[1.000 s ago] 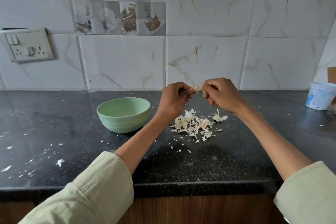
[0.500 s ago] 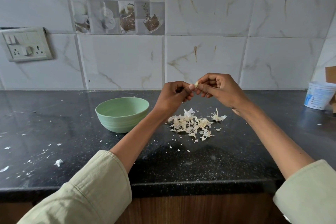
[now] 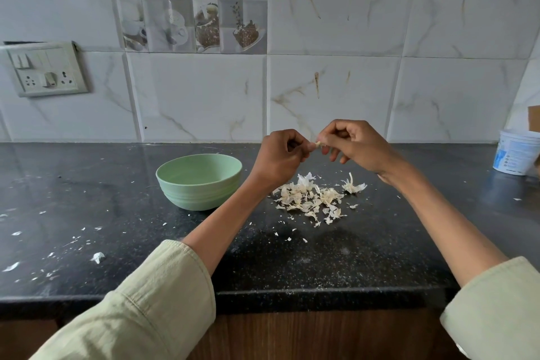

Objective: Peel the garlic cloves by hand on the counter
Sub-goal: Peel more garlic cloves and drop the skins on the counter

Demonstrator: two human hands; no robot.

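We see a black speckled counter (image 3: 87, 199), then a pale green bowl (image 3: 199, 181) left of a heap of garlic skins (image 3: 312, 199). Above the heap our left hand (image 3: 280, 155) and right hand (image 3: 355, 145) meet, fingertips pinching one small garlic clove (image 3: 318, 143) between them.

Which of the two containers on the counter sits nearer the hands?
The green bowl, just beside the left hand. The white tub stands far off at the counter's right end, beyond the right hand.
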